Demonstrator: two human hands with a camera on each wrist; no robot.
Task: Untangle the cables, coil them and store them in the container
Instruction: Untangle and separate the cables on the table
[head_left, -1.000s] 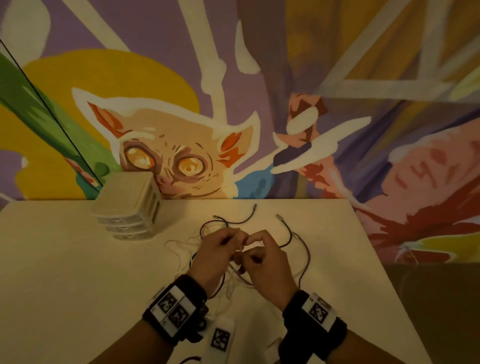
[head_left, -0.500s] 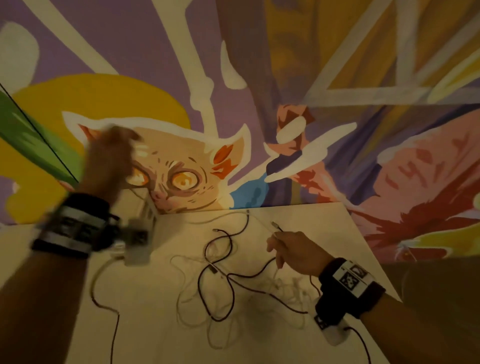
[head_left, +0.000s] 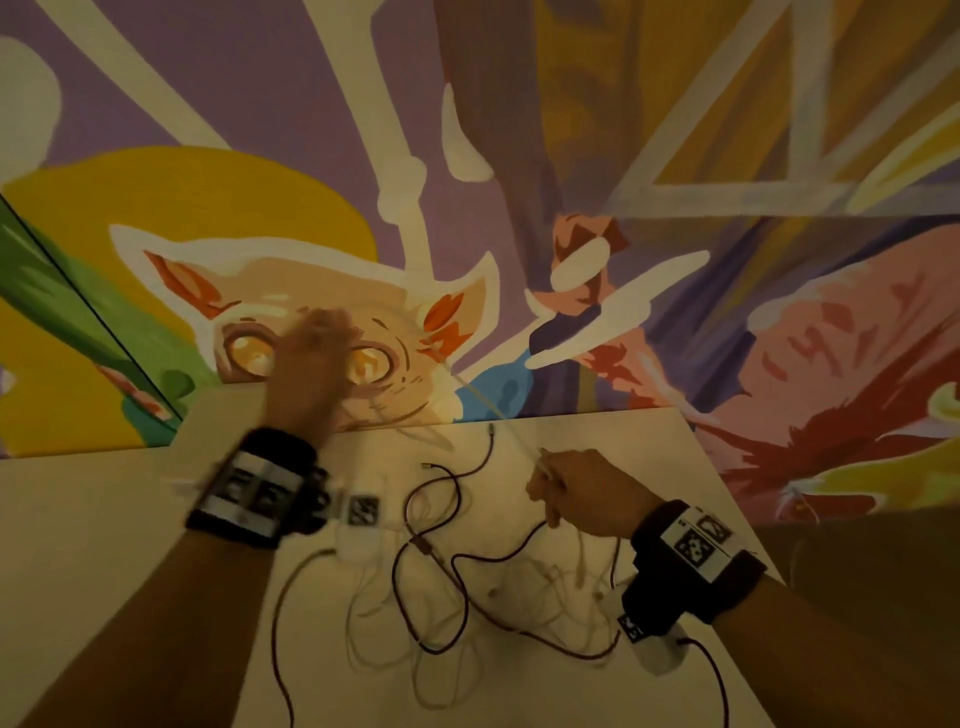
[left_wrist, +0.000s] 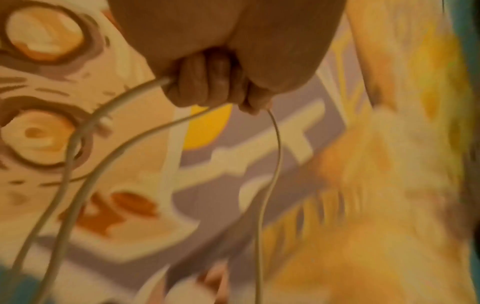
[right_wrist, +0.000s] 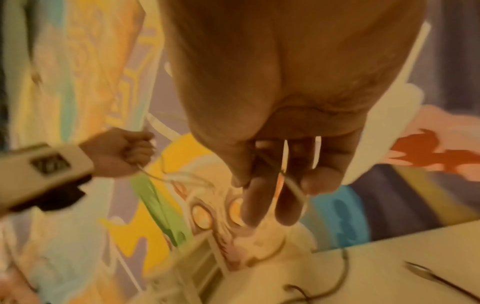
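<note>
Two hands work above the pale table (head_left: 104, 545), where dark cables (head_left: 457, 566) and thin white ones lie tangled. Left hand (head_left: 311, 364), raised high, clenches a white cable (left_wrist: 85, 127); right hand (head_left: 587, 493), low, pinches its other stretch. Container (right_wrist: 192, 273) stands at the wall.

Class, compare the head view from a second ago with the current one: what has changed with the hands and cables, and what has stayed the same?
The left hand rose from the tangle, up and away, gripping a white cable and drawing it out. The right hand shifted right, pinching the same cable's other stretch near the table. The dark cable remains tangled on the table; nothing is coiled yet.
</note>
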